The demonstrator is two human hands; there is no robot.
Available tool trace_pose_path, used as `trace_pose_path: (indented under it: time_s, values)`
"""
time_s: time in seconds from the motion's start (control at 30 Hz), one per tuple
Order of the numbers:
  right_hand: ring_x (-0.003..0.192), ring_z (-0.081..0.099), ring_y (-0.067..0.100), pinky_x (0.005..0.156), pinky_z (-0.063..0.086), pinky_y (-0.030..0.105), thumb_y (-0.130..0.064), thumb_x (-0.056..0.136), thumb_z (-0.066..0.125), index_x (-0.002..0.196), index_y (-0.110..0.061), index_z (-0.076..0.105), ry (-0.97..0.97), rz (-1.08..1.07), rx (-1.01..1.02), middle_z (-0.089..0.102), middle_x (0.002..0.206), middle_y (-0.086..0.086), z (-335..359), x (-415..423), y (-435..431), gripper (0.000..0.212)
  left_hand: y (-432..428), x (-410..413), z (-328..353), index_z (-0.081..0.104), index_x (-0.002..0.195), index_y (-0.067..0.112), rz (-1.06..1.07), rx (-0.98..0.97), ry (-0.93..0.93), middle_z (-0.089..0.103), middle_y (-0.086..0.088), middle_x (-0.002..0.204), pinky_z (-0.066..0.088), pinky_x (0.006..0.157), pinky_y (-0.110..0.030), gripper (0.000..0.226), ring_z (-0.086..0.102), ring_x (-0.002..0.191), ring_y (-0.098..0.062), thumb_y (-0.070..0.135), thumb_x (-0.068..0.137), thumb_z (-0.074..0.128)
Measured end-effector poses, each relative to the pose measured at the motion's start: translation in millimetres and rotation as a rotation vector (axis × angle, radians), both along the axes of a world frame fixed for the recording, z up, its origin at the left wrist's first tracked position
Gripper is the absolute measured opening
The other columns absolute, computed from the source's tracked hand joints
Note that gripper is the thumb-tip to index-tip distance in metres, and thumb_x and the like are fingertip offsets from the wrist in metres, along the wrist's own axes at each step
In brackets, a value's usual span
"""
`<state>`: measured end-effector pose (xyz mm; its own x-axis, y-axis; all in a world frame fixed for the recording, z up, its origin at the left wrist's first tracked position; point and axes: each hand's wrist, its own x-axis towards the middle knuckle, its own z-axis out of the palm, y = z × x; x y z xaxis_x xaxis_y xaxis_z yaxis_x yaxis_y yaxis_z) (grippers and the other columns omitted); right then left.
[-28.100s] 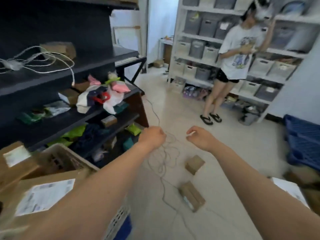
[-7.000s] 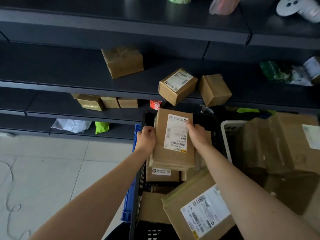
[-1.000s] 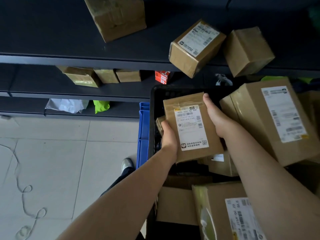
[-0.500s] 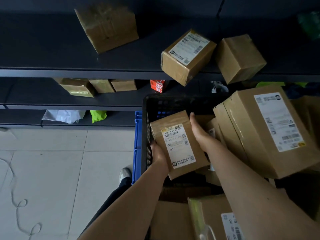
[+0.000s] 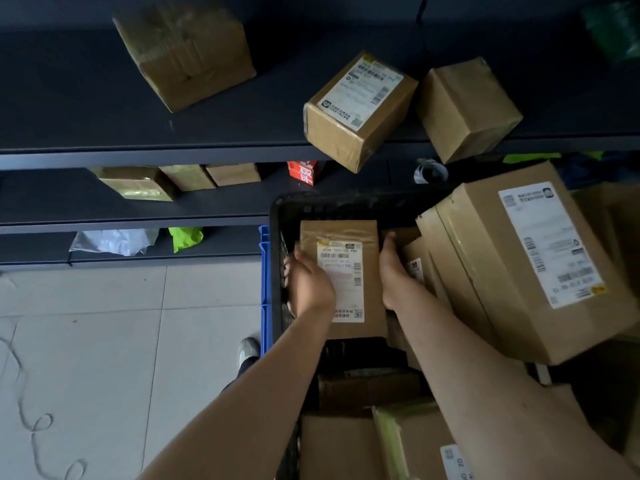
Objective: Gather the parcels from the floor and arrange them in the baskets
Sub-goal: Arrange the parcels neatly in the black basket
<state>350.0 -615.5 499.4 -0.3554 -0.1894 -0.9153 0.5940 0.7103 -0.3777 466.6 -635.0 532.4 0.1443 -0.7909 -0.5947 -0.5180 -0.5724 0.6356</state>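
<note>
Flat brown cardboard parcel: was held inside black plastic mesh basket, left hand gripping one edge, right hand flat against the other. Placing step; release likely next.

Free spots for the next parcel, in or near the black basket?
Free: dark gap in the black basket between the flat parcel and the nearer box; shelf stretch between taped box and labelled box. Crowded: basket's right side, under the big leaning box.
</note>
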Motion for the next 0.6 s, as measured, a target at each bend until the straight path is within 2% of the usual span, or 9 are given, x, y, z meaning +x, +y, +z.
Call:
trace_pose_path:
  time_s: [0.07, 0.13, 0.2, 0.23, 0.3, 0.37, 0.43, 0.5, 0.6]
  values:
    - [0.137, 0.042, 0.033, 0.119, 0.023, 0.048, -0.1, 0.064, 0.015, 0.146, -0.019, 0.045, 0.067, 0.058, 0.002, 0.049, 0.146, 0.012, 1.1, 3.8, -5.7, 0.118, 10.3, -3.4, 4.9, 0.032, 0.148, 0.018, -0.056, -0.262, 0.029, 0.044, -0.005, 0.148, 0.04, 0.104, -0.036, 0.045, 0.045, 0.133, -0.025, 0.018, 0.103, 0.031]
    - [0.135, 0.043, 0.031, 0.118, 0.024, 0.046, -0.085, 0.084, 0.01, 0.142, -0.016, 0.049, 0.125, 0.173, -0.043, 0.052, 0.144, 0.009, 12.7, 8.4, -11.6, 0.099, 14.8, -3.8, 5.1, 0.04, 0.145, 0.016, -0.216, -0.395, 0.007, 0.034, -0.004, 0.155, 0.027, 0.118, -0.037, 0.051, 0.027, 0.145, -0.021, 0.004, 0.096, 0.038]
    - [0.131, 0.047, 0.032, 0.114, 0.03, 0.043, -0.065, 0.099, 0.011, 0.139, -0.012, 0.051, 0.181, 0.254, -0.068, 0.054, 0.141, 0.011, 27.5, 9.1, -14.0, 0.078, 15.4, -0.4, 4.0, 0.053, 0.137, 0.014, -0.427, -0.4, -0.067, 0.023, -0.003, 0.161, 0.011, 0.122, -0.033, 0.045, 0.007, 0.151, -0.018, 0.003, 0.095, 0.04]
    - [0.132, 0.047, 0.033, 0.113, 0.032, 0.043, -0.059, 0.102, 0.013, 0.141, -0.011, 0.048, 0.208, 0.296, -0.061, 0.051, 0.143, 0.014, 34.9, 7.7, -14.0, 0.071, 14.7, 2.5, 3.4, 0.057, 0.135, 0.014, -0.511, -0.396, -0.097, 0.019, -0.002, 0.162, 0.008, 0.122, -0.032, 0.043, 0.001, 0.152, -0.016, 0.005, 0.095, 0.041]
    - [0.134, 0.044, 0.033, 0.109, 0.033, 0.042, -0.047, 0.106, 0.019, 0.148, -0.01, 0.038, 0.267, 0.389, -0.061, 0.044, 0.148, 0.016, 44.9, 4.6, -9.5, 0.059, 14.5, 7.1, 8.7, 0.053, 0.138, 0.017, -0.624, -0.371, -0.132, 0.011, 0.0, 0.164, 0.006, 0.122, -0.034, 0.046, -0.005, 0.152, -0.016, 0.009, 0.095, 0.043]
    - [0.125, 0.048, 0.03, 0.099, 0.037, 0.038, -0.035, 0.106, 0.033, 0.15, -0.012, 0.032, 0.3, 0.474, -0.11, 0.045, 0.147, 0.014, 59.5, 4.6, -1.3, 0.05, 17.1, 8.4, 17.8, 0.046, 0.144, 0.02, -0.688, -0.31, -0.157, 0.005, -0.001, 0.165, 0.006, 0.122, -0.037, 0.051, -0.007, 0.151, -0.019, 0.012, 0.094, 0.043]
    - [0.126, 0.047, 0.028, 0.093, 0.035, 0.033, -0.028, 0.102, 0.043, 0.152, -0.015, 0.026, 0.362, 0.553, -0.173, 0.044, 0.147, 0.01, 83.6, 5.5, 6.6, 0.054, 22.4, 6.0, 29.2, 0.044, 0.146, 0.019, -0.696, -0.263, -0.187, 0.01, -0.002, 0.164, 0.011, 0.123, -0.042, 0.051, -0.002, 0.151, -0.022, 0.017, 0.095, 0.042]
    - [0.134, 0.043, 0.028, 0.103, 0.037, 0.034, -0.029, 0.1, 0.047, 0.154, -0.02, 0.025, 0.407, 0.588, -0.228, 0.039, 0.152, 0.008, 118.8, 0.6, 14.6, 0.059, 30.7, 0.1, 44.2, 0.048, 0.143, 0.017, -0.666, -0.247, -0.132, 0.026, -0.003, 0.159, 0.02, 0.119, -0.043, 0.048, 0.013, 0.148, -0.024, 0.019, 0.096, 0.041]
    - [0.122, 0.057, 0.031, 0.106, 0.044, 0.042, -0.03, 0.104, 0.047, 0.144, -0.015, 0.042, 0.194, 0.54, -0.443, 0.054, 0.138, 0.015, 180.2, -18.8, 32.6, 0.044, 49.1, -18.4, 73.3, 0.054, 0.135, 0.014, -0.624, -0.237, 0.076, 0.047, -0.008, 0.144, 0.038, 0.106, -0.036, 0.04, 0.045, 0.129, -0.028, 0.02, 0.1, 0.037]
